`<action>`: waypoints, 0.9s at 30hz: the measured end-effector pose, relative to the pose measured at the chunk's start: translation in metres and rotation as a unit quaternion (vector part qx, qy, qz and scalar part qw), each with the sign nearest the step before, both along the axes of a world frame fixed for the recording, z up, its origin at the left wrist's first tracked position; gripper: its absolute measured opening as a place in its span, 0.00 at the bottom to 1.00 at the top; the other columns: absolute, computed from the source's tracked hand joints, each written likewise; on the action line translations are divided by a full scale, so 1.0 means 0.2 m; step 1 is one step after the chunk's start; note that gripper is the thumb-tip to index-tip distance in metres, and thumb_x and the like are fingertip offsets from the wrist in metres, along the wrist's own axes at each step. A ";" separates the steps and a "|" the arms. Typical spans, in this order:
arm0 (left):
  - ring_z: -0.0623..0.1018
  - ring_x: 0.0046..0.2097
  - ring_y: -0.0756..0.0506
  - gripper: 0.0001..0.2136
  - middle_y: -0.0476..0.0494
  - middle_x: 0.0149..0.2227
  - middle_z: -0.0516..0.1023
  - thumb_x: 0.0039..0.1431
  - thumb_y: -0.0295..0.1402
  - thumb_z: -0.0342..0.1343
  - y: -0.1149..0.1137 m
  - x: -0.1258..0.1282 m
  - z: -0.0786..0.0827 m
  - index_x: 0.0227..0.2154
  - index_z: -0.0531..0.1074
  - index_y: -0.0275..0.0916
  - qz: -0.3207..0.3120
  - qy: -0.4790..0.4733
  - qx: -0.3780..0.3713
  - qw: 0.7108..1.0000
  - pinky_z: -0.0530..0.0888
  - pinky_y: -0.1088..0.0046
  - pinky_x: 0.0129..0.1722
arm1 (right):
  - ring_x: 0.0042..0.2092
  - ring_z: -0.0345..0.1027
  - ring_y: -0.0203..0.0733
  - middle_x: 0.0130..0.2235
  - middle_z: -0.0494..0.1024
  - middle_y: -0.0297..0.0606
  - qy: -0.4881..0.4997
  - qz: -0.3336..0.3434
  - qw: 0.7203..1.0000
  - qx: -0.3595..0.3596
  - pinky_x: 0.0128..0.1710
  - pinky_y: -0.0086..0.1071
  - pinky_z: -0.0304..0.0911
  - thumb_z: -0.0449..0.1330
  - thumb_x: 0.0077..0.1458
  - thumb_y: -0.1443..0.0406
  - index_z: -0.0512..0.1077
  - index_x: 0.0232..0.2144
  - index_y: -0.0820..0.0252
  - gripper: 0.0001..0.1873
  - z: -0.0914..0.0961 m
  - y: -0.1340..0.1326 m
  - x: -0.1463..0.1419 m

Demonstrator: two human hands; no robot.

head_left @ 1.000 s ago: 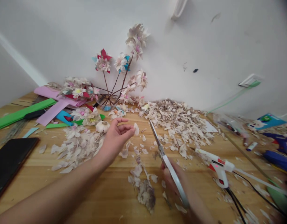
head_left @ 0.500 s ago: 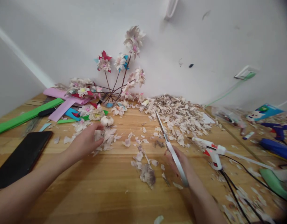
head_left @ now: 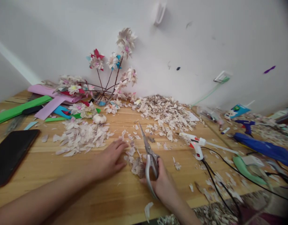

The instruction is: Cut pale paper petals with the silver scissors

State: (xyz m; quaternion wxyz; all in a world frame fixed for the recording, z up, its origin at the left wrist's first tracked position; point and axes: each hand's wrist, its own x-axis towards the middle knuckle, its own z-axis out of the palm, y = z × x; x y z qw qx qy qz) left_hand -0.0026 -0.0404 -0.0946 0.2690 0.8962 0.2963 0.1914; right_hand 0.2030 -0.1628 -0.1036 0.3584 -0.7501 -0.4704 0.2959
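Note:
My right hand (head_left: 163,184) grips the handles of grey scissors (head_left: 148,153), whose closed blades point away from me over the wooden table (head_left: 92,184). My left hand (head_left: 110,159) lies flat on the table with fingers stretched out, its fingertips touching a small heap of pale petal scraps (head_left: 134,161) just left of the scissors. It holds nothing. A spread of cut pale petals (head_left: 80,137) lies further left, with a garlic bulb (head_left: 99,118) behind it.
A big pile of husk scraps (head_left: 167,114) sits at the back. A white glue gun (head_left: 196,143) with black cable lies right. Paper flowers on twigs (head_left: 113,72) stand by the wall. A black phone (head_left: 10,153) lies left, coloured paper strips (head_left: 22,109) behind it.
My left hand dropped the petal it held onto the left pile, then came back flat beside the scissors. My right hand drew the scissors nearer. The view shifted right.

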 end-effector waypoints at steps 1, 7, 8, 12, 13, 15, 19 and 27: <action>0.62 0.61 0.37 0.22 0.37 0.57 0.66 0.53 0.31 0.55 0.00 0.00 -0.01 0.52 0.62 0.44 0.004 -0.004 0.000 1.000 0.62 0.53 0.58 | 0.36 0.72 0.49 0.35 0.78 0.41 0.005 -0.008 1.000 0.007 0.36 0.35 0.64 0.67 0.36 0.65 0.64 0.41 0.57 0.26 0.00 0.00 -0.02; 0.68 0.56 0.41 0.21 0.39 0.54 0.68 0.52 0.26 0.54 -0.01 0.02 0.00 0.50 0.62 0.41 0.005 -0.003 0.030 1.000 0.66 0.58 0.56 | 0.32 0.72 0.45 0.31 0.77 0.37 0.067 -0.032 0.997 0.037 0.33 0.34 0.64 0.60 0.41 0.62 0.64 0.36 0.56 0.16 0.00 0.06 -0.04; 0.68 0.56 0.41 0.21 0.39 0.54 0.69 0.52 0.26 0.53 -0.01 0.02 0.00 0.51 0.62 0.41 0.006 -0.001 0.033 0.999 0.67 0.58 0.56 | 0.32 0.71 0.45 0.31 0.77 0.36 0.084 -0.034 0.995 0.040 0.34 0.35 0.65 0.60 0.41 0.61 0.64 0.36 0.56 0.17 0.01 0.07 -0.03; 0.69 0.55 0.41 0.20 0.38 0.53 0.69 0.51 0.24 0.52 0.01 0.03 -0.02 0.49 0.63 0.40 0.021 -0.014 0.052 0.998 0.68 0.58 0.55 | 0.30 0.70 0.44 0.28 0.74 0.33 0.145 -0.061 0.986 0.051 0.34 0.36 0.66 0.62 0.34 0.57 0.62 0.33 0.55 0.21 0.03 0.12 0.04; 0.69 0.55 0.40 0.19 0.37 0.53 0.69 0.51 0.24 0.51 0.02 0.04 -0.02 0.48 0.64 0.39 0.026 -0.022 0.062 0.998 0.68 0.57 0.55 | 0.29 0.69 0.43 0.26 0.73 0.32 0.157 -0.067 0.984 0.053 0.32 0.35 0.66 0.63 0.32 0.56 0.62 0.32 0.55 0.22 0.04 0.13 0.05; 0.68 0.56 0.39 0.16 0.36 0.52 0.70 0.52 0.24 0.51 0.01 0.05 0.01 0.45 0.66 0.38 0.026 -0.040 0.072 0.996 0.66 0.55 0.56 | 0.27 0.67 0.42 0.24 0.71 0.30 0.175 -0.075 0.980 0.055 0.30 0.35 0.65 0.64 0.29 0.57 0.63 0.30 0.55 0.22 0.05 0.14 0.07; 0.71 0.52 0.40 0.16 0.38 0.48 0.72 0.53 0.33 0.56 -0.06 0.13 0.08 0.45 0.64 0.40 0.036 -0.093 -0.047 0.994 0.68 0.55 0.52 | 0.26 0.65 0.40 0.22 0.70 0.27 0.183 -0.087 0.977 0.065 0.28 0.33 0.63 0.64 0.30 0.59 0.64 0.30 0.56 0.21 0.06 0.14 0.06; 0.75 0.30 0.48 0.17 0.52 0.28 0.70 0.46 0.26 0.55 -0.13 0.31 0.05 0.40 0.58 0.40 0.066 -0.199 -0.377 0.902 0.72 0.69 0.33 | 0.27 0.67 0.41 0.23 0.72 0.28 0.166 -0.105 0.977 0.082 0.30 0.34 0.63 0.64 0.32 0.61 0.64 0.33 0.55 0.21 0.08 0.13 0.02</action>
